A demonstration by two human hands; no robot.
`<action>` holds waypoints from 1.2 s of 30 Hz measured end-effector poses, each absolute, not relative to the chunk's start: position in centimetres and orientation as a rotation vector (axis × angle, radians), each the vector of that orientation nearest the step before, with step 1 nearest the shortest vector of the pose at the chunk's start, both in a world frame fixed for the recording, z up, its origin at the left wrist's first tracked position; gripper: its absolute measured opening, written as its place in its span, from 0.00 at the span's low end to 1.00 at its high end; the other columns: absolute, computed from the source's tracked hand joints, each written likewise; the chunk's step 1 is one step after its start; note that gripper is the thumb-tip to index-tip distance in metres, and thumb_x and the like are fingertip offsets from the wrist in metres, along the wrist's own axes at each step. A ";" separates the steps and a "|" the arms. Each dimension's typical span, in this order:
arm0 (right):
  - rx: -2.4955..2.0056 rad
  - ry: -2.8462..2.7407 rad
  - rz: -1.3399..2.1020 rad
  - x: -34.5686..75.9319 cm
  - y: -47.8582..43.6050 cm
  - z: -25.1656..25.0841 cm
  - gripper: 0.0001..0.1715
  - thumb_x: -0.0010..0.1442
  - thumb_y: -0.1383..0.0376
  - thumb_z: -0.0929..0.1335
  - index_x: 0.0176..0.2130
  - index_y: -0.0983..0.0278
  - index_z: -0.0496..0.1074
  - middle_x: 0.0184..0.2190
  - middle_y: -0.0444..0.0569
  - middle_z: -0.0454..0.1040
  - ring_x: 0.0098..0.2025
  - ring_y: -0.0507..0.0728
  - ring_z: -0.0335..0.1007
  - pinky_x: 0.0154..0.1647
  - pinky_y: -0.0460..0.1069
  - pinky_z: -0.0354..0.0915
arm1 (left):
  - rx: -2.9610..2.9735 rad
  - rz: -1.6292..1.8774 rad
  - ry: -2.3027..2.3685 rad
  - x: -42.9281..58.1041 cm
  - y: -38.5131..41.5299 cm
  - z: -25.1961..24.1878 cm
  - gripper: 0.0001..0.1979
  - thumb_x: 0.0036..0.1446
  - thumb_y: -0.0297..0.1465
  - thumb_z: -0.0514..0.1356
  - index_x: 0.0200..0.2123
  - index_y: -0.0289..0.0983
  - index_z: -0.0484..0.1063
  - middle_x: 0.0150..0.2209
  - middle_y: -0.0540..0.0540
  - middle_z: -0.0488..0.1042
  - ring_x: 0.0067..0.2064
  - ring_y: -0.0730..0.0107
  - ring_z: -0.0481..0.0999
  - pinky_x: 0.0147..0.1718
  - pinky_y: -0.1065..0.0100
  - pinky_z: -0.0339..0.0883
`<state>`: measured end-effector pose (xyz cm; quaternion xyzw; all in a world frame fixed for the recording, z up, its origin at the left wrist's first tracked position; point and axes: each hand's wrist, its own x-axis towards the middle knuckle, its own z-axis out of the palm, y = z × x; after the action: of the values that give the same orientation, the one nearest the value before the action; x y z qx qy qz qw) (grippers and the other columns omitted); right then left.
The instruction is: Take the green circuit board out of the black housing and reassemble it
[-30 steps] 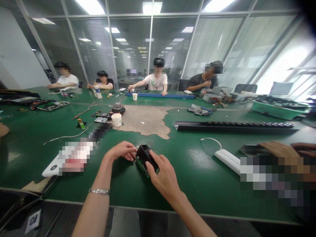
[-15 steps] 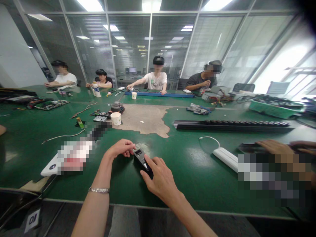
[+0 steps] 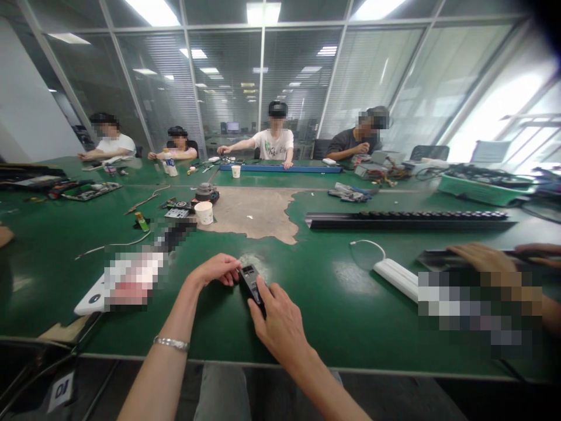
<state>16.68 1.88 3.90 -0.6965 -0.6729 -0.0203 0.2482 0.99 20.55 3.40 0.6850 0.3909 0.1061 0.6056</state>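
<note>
A small black module point(image 3: 250, 282) with a green circuit board under it lies on the green table point(image 3: 333, 304) right in front of me. My left hand point(image 3: 218, 269) curls its fingers against the module's left end. My right hand point(image 3: 279, 317) covers its near end, with the fingers pressed down on top. Both hands grip the module between them. A silver bracelet point(image 3: 172, 343) sits on my left wrist.
A white power strip point(image 3: 397, 278) with a cable lies to the right, a long black rail point(image 3: 407, 220) behind it. A co-worker's hands point(image 3: 482, 256) rest at far right. Paper cup point(image 3: 204, 212), small parts and a worn bare patch point(image 3: 258, 213) lie ahead. Several people sit across.
The module, held tilted up one second ago, has been laid flat on the table. My right hand has slid over its near end; my left hand stayed at its left end.
</note>
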 end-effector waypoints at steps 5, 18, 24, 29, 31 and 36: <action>-1.846 -1.733 -0.030 16.6 1.7 3.7 0.27 0.65 0.59 0.61 0.60 0.64 0.61 0.40 0.53 0.70 0.40 0.58 0.67 0.42 0.50 0.65 | 1.625 0.399 0.881 1.3 19.4 2.6 0.26 0.55 0.52 0.56 0.35 0.33 0.71 0.28 0.46 0.76 0.21 0.76 0.72 0.20 0.75 0.61; -1.828 -1.474 -0.077 20.6 1.8 4.8 0.25 0.64 0.58 0.61 0.58 0.63 0.63 0.43 0.53 0.72 0.43 0.58 0.69 0.46 0.51 0.65 | 1.679 0.383 0.782 0.7 18.3 3.6 0.22 0.55 0.46 0.59 0.42 0.32 0.75 0.30 0.46 0.75 0.25 0.76 0.71 0.23 0.75 0.62; -1.994 -1.503 -0.148 22.1 1.4 2.7 0.25 0.64 0.60 0.61 0.59 0.64 0.62 0.43 0.53 0.71 0.45 0.59 0.67 0.46 0.51 0.64 | 1.717 0.362 0.758 0.5 18.4 3.5 0.21 0.56 0.45 0.60 0.38 0.31 0.77 0.30 0.45 0.75 0.24 0.78 0.69 0.23 0.75 0.61; -2.054 -1.532 -0.177 22.0 1.3 2.4 0.28 0.63 0.58 0.62 0.60 0.63 0.61 0.44 0.54 0.70 0.46 0.59 0.65 0.44 0.51 0.64 | 1.717 0.374 0.748 0.4 18.4 3.5 0.20 0.55 0.43 0.61 0.41 0.32 0.77 0.30 0.45 0.76 0.25 0.77 0.70 0.24 0.75 0.62; -2.070 -1.539 -0.217 22.0 1.3 2.5 0.29 0.62 0.56 0.64 0.60 0.63 0.61 0.47 0.55 0.69 0.48 0.61 0.64 0.44 0.52 0.65 | 1.720 0.376 0.752 0.4 18.4 3.6 0.20 0.55 0.44 0.61 0.41 0.32 0.77 0.30 0.44 0.76 0.25 0.77 0.70 0.23 0.75 0.62; -2.018 -1.579 -0.240 22.4 1.4 2.5 0.26 0.63 0.61 0.62 0.59 0.64 0.63 0.43 0.55 0.70 0.45 0.60 0.65 0.45 0.53 0.64 | 1.700 0.381 0.783 0.4 18.5 3.4 0.21 0.54 0.44 0.61 0.41 0.32 0.77 0.32 0.43 0.77 0.25 0.75 0.73 0.23 0.74 0.64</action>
<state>22.37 1.40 2.47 -0.7527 -0.5889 -0.0894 0.2804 0.38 18.47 3.44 0.7265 0.3348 0.1626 0.5776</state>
